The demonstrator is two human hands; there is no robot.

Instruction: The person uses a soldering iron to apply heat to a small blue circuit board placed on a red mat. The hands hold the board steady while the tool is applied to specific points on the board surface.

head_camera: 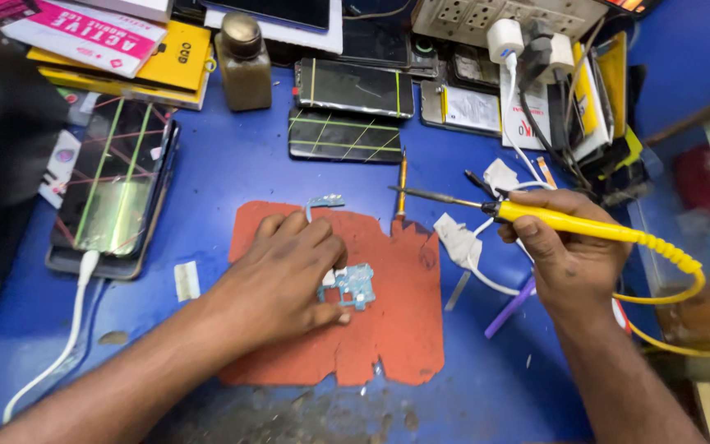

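My left hand [289, 267] rests on an orange-red mat [396, 329], its fingers pressing a small blue circuit board [353, 285] flat. My right hand [567, 247] grips a yellow-handled soldering iron [569, 220]; its metal tip points left and hovers above the mat's upper right edge, apart from the board. A second small blue board piece [325, 201] lies at the mat's top edge.
The blue bench holds phones bound with rubber bands [117, 177] [345, 136], a brown bottle [243, 62], a screwdriver [402, 181], white tissue scraps [458, 238], a power strip with chargers [507, 20], coloured boxes [117, 41] and a white cable [67, 337].
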